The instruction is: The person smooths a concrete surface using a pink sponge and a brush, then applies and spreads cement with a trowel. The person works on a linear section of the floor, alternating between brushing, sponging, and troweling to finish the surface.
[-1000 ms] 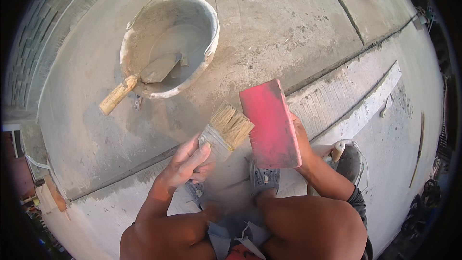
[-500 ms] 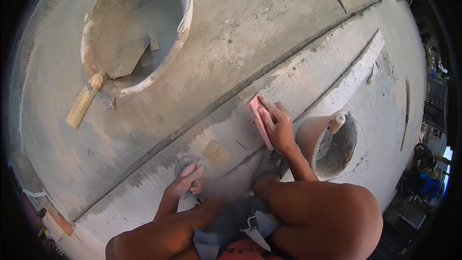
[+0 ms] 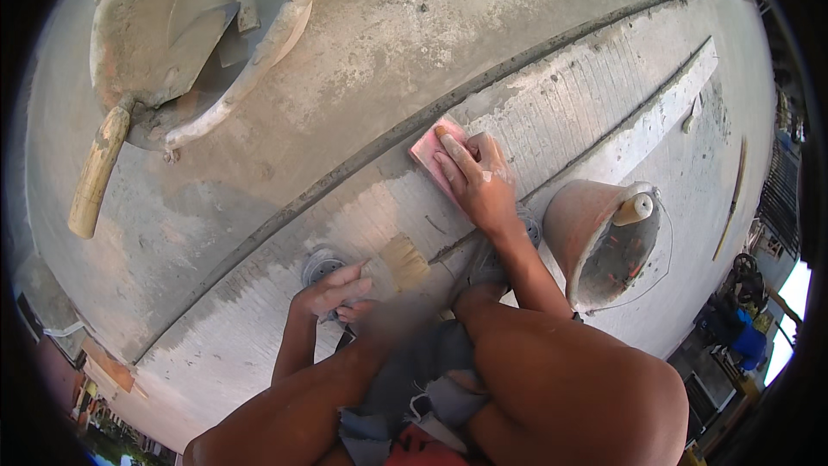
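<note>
My right hand [image 3: 483, 185] presses a pink, rectangular sponge-like block [image 3: 428, 148] flat on the pale, ridged concrete strip [image 3: 552, 112], close to a dark groove. The fingers lie over the block's top and side. Low and left, near my left foot, my left hand [image 3: 332, 292] is curled round what looks like a wide brush. Pale yellowish bristles [image 3: 404, 264] point away to its right; the handle is hidden in the fingers and a blurred patch.
A large bucket [image 3: 285, 43] at upper left holds murky water and a wooden-handled trowel [image 3: 99, 168]. To my right, a smaller tilted bucket [image 3: 586, 224] has a pale handle at its rim. Beyond lies a long whitish board [image 3: 664, 103]. My bent knees frame the near side.
The view has shifted, with the large bucket further up and left. My right hand has slid the pink block left and towards the groove, turning its face flatter. The bristles have turned slightly.
</note>
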Available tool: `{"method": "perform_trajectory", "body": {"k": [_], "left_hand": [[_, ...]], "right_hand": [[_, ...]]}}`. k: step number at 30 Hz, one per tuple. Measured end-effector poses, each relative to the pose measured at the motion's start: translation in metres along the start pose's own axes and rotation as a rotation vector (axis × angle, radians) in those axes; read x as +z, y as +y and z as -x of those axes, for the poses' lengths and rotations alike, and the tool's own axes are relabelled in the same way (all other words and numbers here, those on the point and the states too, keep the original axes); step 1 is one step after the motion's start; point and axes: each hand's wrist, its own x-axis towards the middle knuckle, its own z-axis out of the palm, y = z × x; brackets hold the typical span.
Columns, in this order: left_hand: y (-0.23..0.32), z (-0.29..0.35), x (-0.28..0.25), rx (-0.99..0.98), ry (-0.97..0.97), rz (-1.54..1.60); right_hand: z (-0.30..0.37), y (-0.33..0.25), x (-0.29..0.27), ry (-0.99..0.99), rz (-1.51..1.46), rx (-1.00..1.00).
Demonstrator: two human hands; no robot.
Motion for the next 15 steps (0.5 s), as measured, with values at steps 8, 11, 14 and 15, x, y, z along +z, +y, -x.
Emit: {"method": "perform_trajectory", "body": {"k": [8,11,14,15], "left_hand": [[-0.003,0.0,-0.01,0.086,-0.047,-0.029],[-0.011,0.005,-0.019,0.106,-0.051,0.024],[-0.013,-0.01,-0.028,0.057,-0.106,0.086],[-0.012,-0.01,-0.031,0.048,-0.112,0.108]], "right_hand": [[-0.002,-0.032,-0.044,-0.249,-0.52,0.243],[-0.026,-0.037,-0.137,-0.187,-0.758,0.211],[0.008,0.019,-0.243,0.136,-0.599,0.241],[0.03,0.05,-0.273,0.297,-0.457,0.32]]}}
